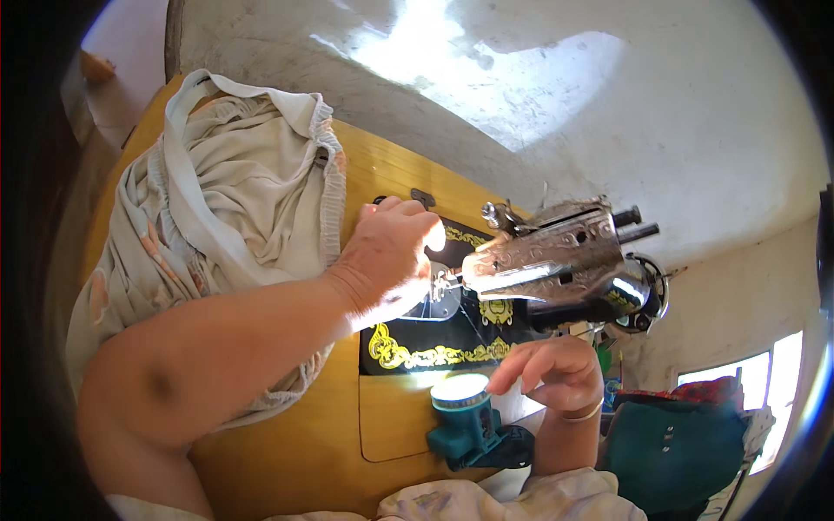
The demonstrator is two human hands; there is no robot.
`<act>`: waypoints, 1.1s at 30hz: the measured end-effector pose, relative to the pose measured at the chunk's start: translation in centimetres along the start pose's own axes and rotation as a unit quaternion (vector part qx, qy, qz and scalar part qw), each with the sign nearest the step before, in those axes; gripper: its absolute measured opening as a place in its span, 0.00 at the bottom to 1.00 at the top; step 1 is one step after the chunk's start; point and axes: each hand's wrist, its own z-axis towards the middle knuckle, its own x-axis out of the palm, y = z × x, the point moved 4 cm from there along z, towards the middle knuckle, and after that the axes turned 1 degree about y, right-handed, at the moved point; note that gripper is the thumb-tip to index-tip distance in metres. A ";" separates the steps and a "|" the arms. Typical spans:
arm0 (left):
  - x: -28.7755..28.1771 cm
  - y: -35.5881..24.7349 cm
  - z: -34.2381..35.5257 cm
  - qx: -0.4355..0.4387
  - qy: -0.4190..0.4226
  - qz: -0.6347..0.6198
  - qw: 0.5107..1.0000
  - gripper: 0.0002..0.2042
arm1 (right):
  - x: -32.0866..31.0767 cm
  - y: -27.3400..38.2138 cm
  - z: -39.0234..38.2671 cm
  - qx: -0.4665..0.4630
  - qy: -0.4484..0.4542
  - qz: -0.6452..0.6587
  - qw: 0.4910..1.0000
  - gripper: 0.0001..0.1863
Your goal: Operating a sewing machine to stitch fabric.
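Note:
A black sewing machine with gold ornament (547, 252) stands on the table, its engraved metal faceplate toward me. My left hand (391, 243) reaches across to the left of the needle and the metal needle plate (443, 304). Its fingers are curled on the far side and the fingertips are hidden, so what they grip cannot be made out. My right hand (560, 369), with a bangle at the wrist, hovers nearer to me, fingers bent in a loose pinch. Anything in it is too small to tell. Beside its fingertips, a teal lamp (469, 425) shines onto the machine bed.
A pale, patterned garment with a gathered elastic waistband (252, 174) lies heaped over the left of the wooden table (391, 425). A plastered wall (695, 139) rises behind. At the right are a dark green bag-like thing (673, 451), red cloth (686, 395) and a bright window (786, 382).

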 end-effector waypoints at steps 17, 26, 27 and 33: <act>0.0 0.5 0.4 -0.074 0.059 -0.054 0.994 0.08 | 0.6 0.0 -12.8 0.110 -0.262 -0.029 0.958 0.04; -3.7 -7.8 1.2 -0.102 0.165 -0.032 0.981 0.10 | 2.6 2.1 -12.2 -0.069 -0.158 -0.113 0.979 0.07; -2.4 -10.3 0.8 0.003 0.202 -0.067 0.977 0.11 | 2.9 1.1 -12.2 -0.112 -0.179 -0.137 0.968 0.07; 3.2 -17.8 -8.2 0.221 0.359 -0.066 0.904 0.07 | 4.6 1.1 -12.8 -0.163 -0.141 -0.191 0.958 0.06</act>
